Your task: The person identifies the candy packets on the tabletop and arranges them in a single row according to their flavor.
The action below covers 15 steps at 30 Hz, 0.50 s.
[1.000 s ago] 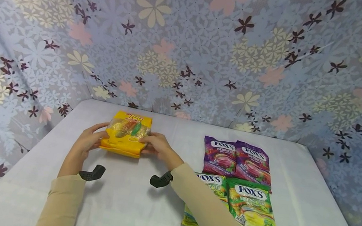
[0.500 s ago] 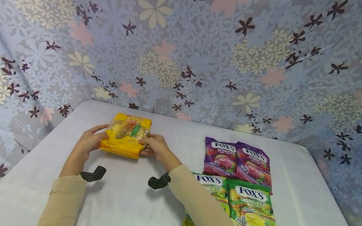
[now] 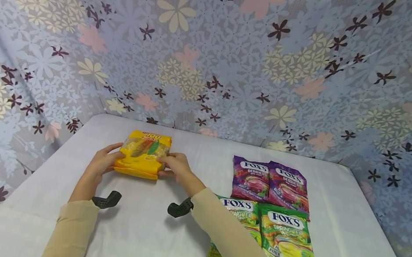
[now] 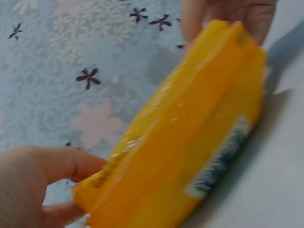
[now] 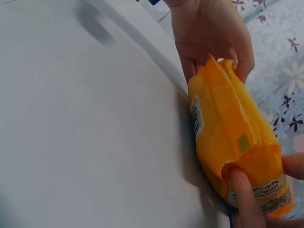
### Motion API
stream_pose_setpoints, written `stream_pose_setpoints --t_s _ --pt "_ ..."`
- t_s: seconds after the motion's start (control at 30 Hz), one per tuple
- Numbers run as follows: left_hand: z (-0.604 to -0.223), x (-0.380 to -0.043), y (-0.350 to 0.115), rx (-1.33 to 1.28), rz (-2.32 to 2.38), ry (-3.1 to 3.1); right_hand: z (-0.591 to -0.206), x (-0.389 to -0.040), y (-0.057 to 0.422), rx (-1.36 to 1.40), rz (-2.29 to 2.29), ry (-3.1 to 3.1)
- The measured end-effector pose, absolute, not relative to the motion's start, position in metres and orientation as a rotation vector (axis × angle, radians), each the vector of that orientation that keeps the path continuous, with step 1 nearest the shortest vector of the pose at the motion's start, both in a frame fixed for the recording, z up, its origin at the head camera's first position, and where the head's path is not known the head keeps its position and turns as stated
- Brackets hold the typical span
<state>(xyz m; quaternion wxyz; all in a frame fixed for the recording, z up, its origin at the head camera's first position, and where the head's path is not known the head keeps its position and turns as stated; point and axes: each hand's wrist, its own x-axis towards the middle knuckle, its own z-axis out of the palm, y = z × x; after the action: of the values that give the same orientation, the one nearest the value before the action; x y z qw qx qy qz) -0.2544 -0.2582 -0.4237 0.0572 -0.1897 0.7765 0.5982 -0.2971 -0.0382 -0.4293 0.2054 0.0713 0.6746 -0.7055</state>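
Note:
A yellow candy bag with a see-through window and "100" on its top edge is held by both hands at the far left of the table. My left hand grips its left side, thumb on the front. On the right side, my right hand pinches it with the thumb on the front and fingers behind. In the left wrist view the bag's bottom face shows a white label. The right wrist view has the bag close to the white cloth, its shadow alongside; I cannot tell whether it touches.
Two purple Fox's Berries bags lie side by side on the right of the white table. In front of them lie two green Fox's Spring Tea bags, the left one partly under my right sleeve. A floral cloth stands behind.
The yellow bag's top edge has come down slightly toward the table, and its face has tipped back. Both hands keep their hold. The purple and green bags stay put.

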Motion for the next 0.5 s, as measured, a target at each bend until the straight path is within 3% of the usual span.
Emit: stream_pose_setpoints --t_s 0.27,0.5 --pt "-0.428 -0.249 -0.249 -0.57 1.764 2.428 -0.427 -0.29 -0.032 0.131 -2.025 1.814" --pt "-0.412 -0.224 -0.225 -0.472 1.679 2.772 -0.417 -0.28 -0.014 -0.006 -1.964 1.883"
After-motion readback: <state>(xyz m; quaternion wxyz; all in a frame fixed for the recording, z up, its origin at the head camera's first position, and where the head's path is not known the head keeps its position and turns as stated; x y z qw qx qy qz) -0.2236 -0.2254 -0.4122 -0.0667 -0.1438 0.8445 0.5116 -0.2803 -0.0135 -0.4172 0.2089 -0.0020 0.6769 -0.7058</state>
